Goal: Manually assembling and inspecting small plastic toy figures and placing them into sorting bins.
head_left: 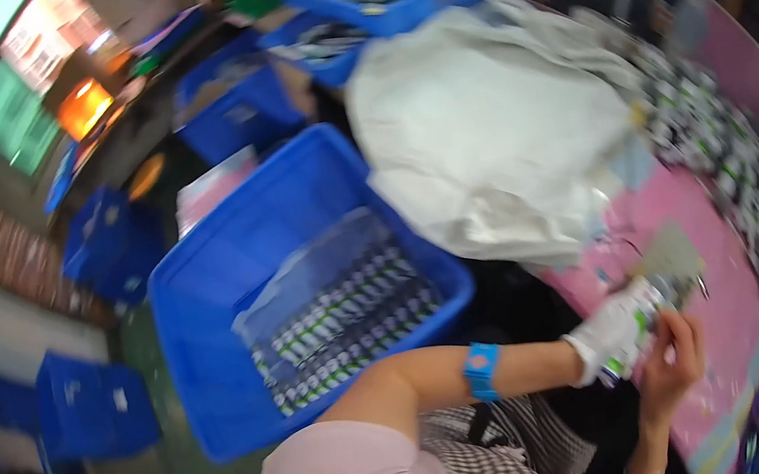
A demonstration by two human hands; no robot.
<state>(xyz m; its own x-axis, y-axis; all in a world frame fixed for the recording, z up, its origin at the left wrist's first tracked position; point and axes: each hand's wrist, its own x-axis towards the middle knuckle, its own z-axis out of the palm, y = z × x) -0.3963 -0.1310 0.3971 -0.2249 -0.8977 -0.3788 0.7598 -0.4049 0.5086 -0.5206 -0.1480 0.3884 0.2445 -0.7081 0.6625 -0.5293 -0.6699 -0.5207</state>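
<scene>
My left hand (618, 333), in a white glove, is closed around several small cylinders (612, 371) with white, green and dark bands. Its forearm stretches rightward across my body, with a blue band near the wrist. Close beside it, my bare right hand (674, 362) has its fingers bent and pinched together at the glove's edge. Blur and the fingers hide what, if anything, that pinch holds. Both hands are above the pink tabletop (720, 380), by a greyish-yellow patch (675, 252). Similar cylinders (723, 141) lie heaped along the table's far right side.
Left of the table is a large blue bin (181, 363) with rows of banded cylinders (343, 319) and a clear plastic sheet. A white sack (492, 126) covers the table's far part. Behind stand filled blue trays (451, 9). More blue bins (94, 404) sit on the floor at left.
</scene>
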